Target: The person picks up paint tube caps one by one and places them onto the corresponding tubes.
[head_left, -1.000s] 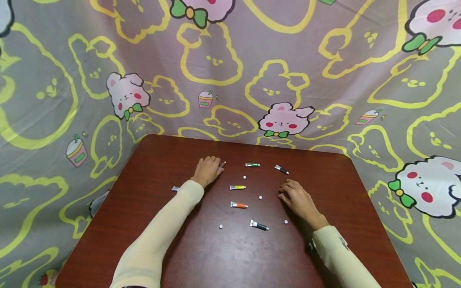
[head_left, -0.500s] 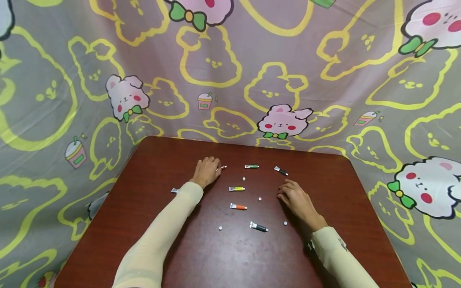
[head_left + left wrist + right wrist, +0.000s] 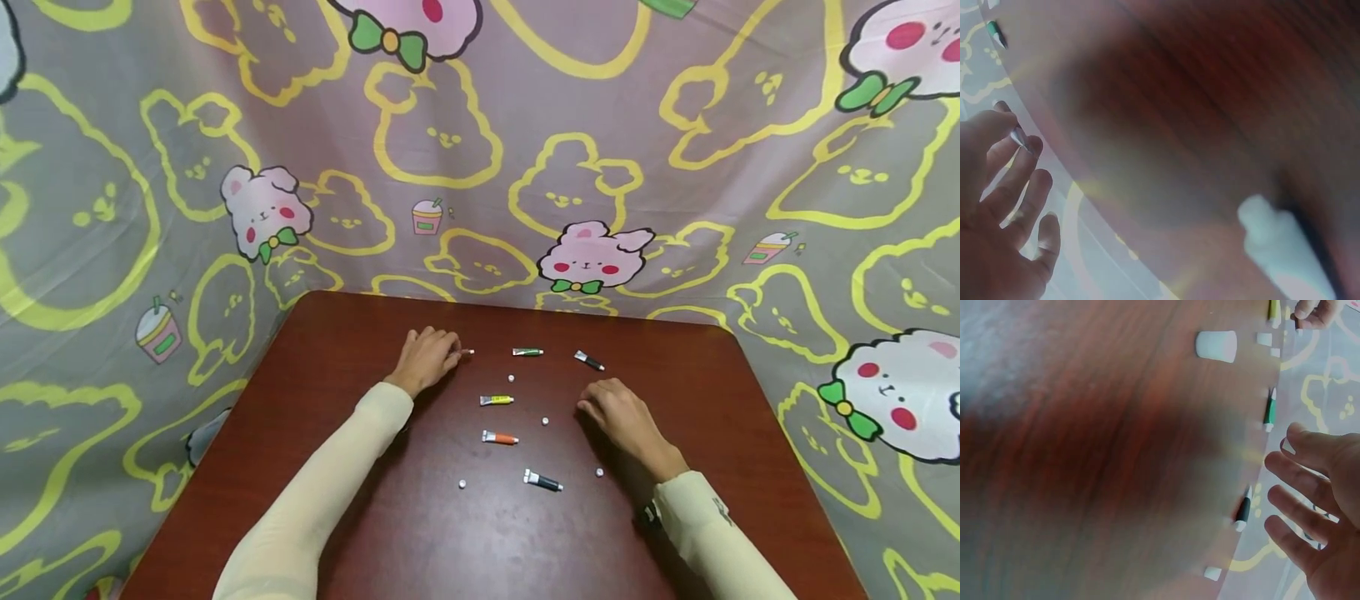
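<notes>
Red tube (image 3: 464, 352) (perhaps) between left fingers (image 3: 448, 348)

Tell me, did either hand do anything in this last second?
Hardly. The left hand keeps its fingers on the small tube at the far side of the table, and the right hand stays resting near the caps. The other tubes and caps lie as before.
</notes>
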Available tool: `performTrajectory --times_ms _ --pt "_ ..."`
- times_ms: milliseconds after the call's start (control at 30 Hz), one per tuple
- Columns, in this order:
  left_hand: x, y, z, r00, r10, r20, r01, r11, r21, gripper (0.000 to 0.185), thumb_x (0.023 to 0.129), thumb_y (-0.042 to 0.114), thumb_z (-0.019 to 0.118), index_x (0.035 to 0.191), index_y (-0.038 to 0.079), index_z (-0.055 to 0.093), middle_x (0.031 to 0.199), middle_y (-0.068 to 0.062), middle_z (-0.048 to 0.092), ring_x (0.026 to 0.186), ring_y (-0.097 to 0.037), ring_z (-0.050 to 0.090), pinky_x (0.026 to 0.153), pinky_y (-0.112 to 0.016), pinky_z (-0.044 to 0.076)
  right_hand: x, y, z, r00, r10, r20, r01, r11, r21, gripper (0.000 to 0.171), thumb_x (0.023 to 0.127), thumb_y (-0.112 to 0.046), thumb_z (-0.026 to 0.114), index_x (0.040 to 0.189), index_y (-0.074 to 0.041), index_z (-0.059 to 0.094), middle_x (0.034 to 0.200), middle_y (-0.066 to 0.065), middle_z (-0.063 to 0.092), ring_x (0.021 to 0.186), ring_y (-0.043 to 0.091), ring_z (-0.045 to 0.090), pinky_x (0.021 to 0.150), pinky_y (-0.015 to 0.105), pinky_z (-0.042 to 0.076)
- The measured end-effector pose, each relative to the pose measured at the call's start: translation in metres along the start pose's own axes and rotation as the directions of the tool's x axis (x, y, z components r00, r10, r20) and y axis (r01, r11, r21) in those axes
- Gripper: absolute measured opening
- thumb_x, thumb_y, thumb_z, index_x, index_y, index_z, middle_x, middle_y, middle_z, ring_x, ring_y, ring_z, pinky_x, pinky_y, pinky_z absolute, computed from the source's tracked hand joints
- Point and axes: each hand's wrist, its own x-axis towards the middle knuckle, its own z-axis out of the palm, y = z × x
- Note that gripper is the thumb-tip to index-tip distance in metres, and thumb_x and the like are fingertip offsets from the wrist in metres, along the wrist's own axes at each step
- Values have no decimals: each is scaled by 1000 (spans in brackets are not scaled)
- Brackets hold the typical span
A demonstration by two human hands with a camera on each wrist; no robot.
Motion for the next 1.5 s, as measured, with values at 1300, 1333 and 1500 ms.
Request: performTrajectory --times_ms 1300,1333,1500 --pt "-10 52 -28 939 338 -62 -343 931 -127 9 101 14 75 105 8 70 100 -5 74 96 -25 68 89 -42 57 19 -22 -3 992 122 -7 -121 987 109 9 95 -13 82 100 -14 75 94 4 75 91 24 70 73 46 59" --pt "-10 54 -28 939 341 -56 -345 930 -126 9 101 14 75 105 8 70 101 -5 74 96 -25 68 90 -42 57 19 -22 -3 994 110 -12 -108 988 107 8 95 -12 82 99 -14 76 94 4 76 92 25 69 75 46 59" --pt "-10 61 -26 940 340 -10 -338 931 -137 9 102 16 75 107 9 70 105 -6 75 101 -25 69 93 -42 57 20 -21 0 998 34 -48 -29 995 94 8 93 -11 81 100 -12 79 97 2 78 98 27 71 81 47 60"
